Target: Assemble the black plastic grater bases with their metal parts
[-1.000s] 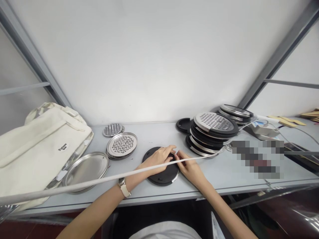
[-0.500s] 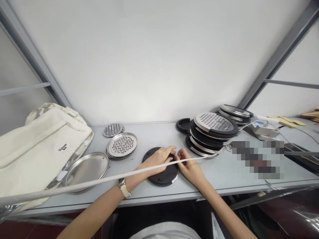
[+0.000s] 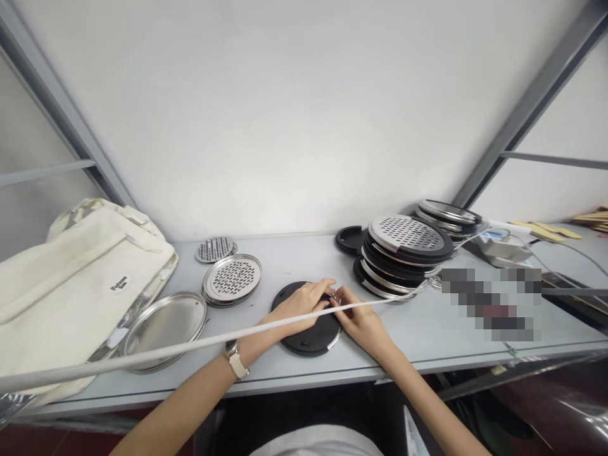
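A round black disc [image 3: 311, 335] with a thin metal edge at its lower right lies flat on the grey table. Across its top rests my left hand [image 3: 304, 304], fingers reaching to the disc's right edge. My right hand [image 3: 356, 315] is at that same edge, its thumb and fingertips pinched together against something small and shiny that I cannot make out. The fingertips of both hands nearly meet there. Just right of them rises a stack of black and metal discs [image 3: 403, 256], topped by a perforated metal plate. A white cord [image 3: 204, 342] crosses in front of both hands.
Perforated metal plates [image 3: 232, 278] and plain metal plates [image 3: 166, 326] lie to the left, beside a cream fabric bag [image 3: 71, 291]. Behind the stack are a loose black disc [image 3: 350, 240] and another stack [image 3: 449, 215]. A grey box [image 3: 506, 248] stands at the right.
The fingertips of my right hand have shifted slightly left, closer to my left fingertips at the disc's edge. My left hand and the disc have hardly moved.
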The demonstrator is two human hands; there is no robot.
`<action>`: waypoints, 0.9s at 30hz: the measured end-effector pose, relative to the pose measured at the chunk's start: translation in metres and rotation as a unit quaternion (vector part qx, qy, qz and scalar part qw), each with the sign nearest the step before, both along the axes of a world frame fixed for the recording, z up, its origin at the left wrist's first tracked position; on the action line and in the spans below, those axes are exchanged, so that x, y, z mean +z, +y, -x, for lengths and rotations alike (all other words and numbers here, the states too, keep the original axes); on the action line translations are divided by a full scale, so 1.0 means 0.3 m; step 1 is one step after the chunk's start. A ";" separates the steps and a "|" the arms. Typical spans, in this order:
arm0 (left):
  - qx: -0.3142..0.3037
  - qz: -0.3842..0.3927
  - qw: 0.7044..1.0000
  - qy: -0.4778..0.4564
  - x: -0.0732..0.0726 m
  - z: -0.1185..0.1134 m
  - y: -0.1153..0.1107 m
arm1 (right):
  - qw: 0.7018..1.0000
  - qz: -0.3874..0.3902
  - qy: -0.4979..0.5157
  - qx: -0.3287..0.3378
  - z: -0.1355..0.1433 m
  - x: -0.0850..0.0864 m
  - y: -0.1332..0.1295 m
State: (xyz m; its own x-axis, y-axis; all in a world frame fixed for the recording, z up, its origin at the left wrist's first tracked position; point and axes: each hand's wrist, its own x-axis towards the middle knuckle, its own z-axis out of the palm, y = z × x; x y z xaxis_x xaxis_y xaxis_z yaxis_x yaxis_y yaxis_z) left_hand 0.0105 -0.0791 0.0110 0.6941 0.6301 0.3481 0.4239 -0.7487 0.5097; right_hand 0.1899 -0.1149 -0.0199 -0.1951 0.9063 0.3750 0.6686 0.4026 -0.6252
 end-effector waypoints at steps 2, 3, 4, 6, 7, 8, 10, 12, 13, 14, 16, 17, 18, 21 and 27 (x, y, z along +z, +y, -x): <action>0.002 -0.004 1.000 0.002 0.003 0.000 -0.002 | 1.000 0.004 -0.001 0.001 0.001 0.002 -0.001; 0.002 -0.007 1.000 0.003 0.005 0.000 -0.003 | 1.000 0.004 -0.001 0.000 0.001 0.003 -0.002; 0.001 -0.010 1.000 0.004 0.007 0.000 -0.004 | 1.000 0.004 0.001 -0.001 0.000 0.005 -0.004; -0.001 -0.017 1.000 0.007 0.011 0.000 -0.005 | 1.000 0.003 0.006 -0.005 -0.001 0.009 -0.006; -0.002 -0.020 1.000 0.008 0.012 -0.001 -0.005 | 1.000 0.002 0.008 -0.009 -0.002 0.012 -0.007; -0.003 -0.023 1.000 0.010 0.013 -0.001 -0.005 | 1.000 -0.001 0.010 -0.014 -0.002 0.016 -0.009; -0.008 -0.023 1.000 0.012 0.014 -0.001 -0.004 | 1.000 -0.009 0.009 -0.017 -0.003 0.025 -0.011; -0.017 -0.020 1.000 0.012 0.012 -0.001 -0.002 | 1.000 -0.015 0.001 -0.009 -0.002 0.034 -0.013; -0.021 -0.019 1.000 0.011 0.011 -0.001 -0.001 | 1.000 -0.016 -0.004 -0.003 -0.001 0.037 -0.013; -0.023 -0.019 1.000 0.009 0.010 -0.001 0.000 | 1.000 -0.017 -0.010 0.000 0.000 0.038 -0.012; -0.023 -0.018 1.000 0.002 0.008 -0.001 0.002 | 1.000 -0.019 -0.021 0.000 0.002 0.034 -0.008; -0.023 -0.017 1.000 -0.002 0.007 0.000 0.002 | 0.999 -0.021 -0.024 -0.001 0.002 0.030 -0.006; -0.023 -0.017 1.000 -0.005 0.007 0.000 0.002 | 0.999 -0.022 -0.025 -0.002 0.002 0.025 -0.003; -0.021 -0.016 1.000 -0.003 0.008 0.001 0.001 | 0.999 -0.026 -0.023 0.013 -0.001 0.011 0.005; -0.015 -0.010 1.000 0.009 0.008 0.002 0.002 | 0.999 -0.026 -0.026 0.020 -0.004 0.014 0.001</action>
State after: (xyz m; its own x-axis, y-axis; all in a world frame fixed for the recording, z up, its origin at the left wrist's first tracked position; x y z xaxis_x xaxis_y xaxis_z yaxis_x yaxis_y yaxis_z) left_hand 0.0100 -0.0785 0.0135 0.7191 0.6020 0.3470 0.4102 -0.7709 0.4872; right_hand 0.1910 -0.1146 -0.0157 -0.2512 0.8772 0.4093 0.6831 0.4602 -0.5671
